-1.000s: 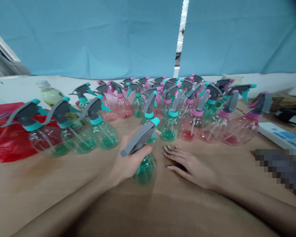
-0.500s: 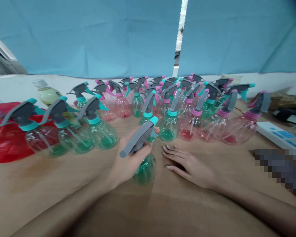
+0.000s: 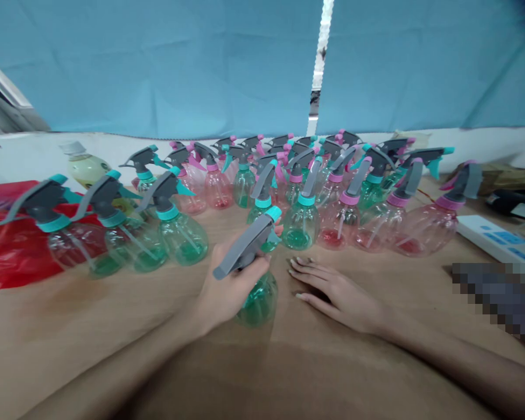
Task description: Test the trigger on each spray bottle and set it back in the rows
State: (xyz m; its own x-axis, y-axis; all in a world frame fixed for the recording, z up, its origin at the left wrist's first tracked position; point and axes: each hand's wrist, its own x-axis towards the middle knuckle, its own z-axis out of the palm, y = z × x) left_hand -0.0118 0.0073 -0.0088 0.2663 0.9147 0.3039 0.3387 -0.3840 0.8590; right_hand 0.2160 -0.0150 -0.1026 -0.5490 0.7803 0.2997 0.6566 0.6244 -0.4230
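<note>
Front centre of the bench (image 3: 149, 291): one green spray bottle (image 3: 260, 303), grey trigger head (image 3: 247, 242), turquoise nozzle (image 3: 272, 214); long axis roughly upright, nozzle directed away and rightward. Left hand (image 3: 230, 289): grip closed about the neck, bottle body lying below and to the right of it; whether the base touches wood, cannot tell. Right hand (image 3: 336, 294): palm down, fingers loosely spread, grip holding nothing, near the bottle but apart; left hand the nearer. Behind: grouped spray bottles, pink and green (image 3: 300, 227). Left: three green bottles (image 3: 184, 236), red plastic bag (image 3: 17, 251). Right: white box with blue markings (image 3: 499, 236).
</note>
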